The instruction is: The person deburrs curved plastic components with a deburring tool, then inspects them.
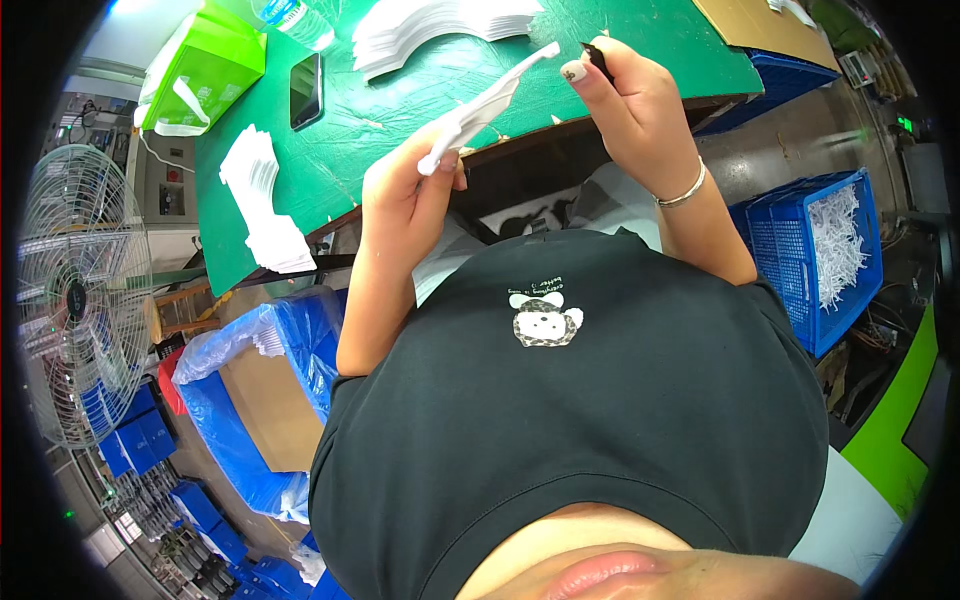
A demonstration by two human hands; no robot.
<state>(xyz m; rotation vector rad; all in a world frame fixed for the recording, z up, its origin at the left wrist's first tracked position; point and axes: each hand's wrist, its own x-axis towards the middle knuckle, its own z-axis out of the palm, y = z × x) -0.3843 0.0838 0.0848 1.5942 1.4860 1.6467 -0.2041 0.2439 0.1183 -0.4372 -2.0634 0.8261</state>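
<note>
My left hand [405, 190] is closed on the lower end of a long, thin white plastic piece [488, 110], which slants up to the right over the table's near edge. Closed in a pinch, my right hand [635, 105] grips a small black object [598, 62] just right of the piece's far tip. Only part of that object shows, so its kind is unclear. A small gap separates it from the white piece. Beyond my hands, a curved row of stacked white pieces [430, 32] lies on the green table [350, 150]. Another white stack [258, 195] rests left of my left hand.
On the table are a black phone [306, 92], a water bottle [298, 22] and a bright green bag [215, 60]. A blue crate [775, 250] of thin white scraps stands at right. At left are a blue plastic-lined bin [215, 410] and a large fan [80, 290].
</note>
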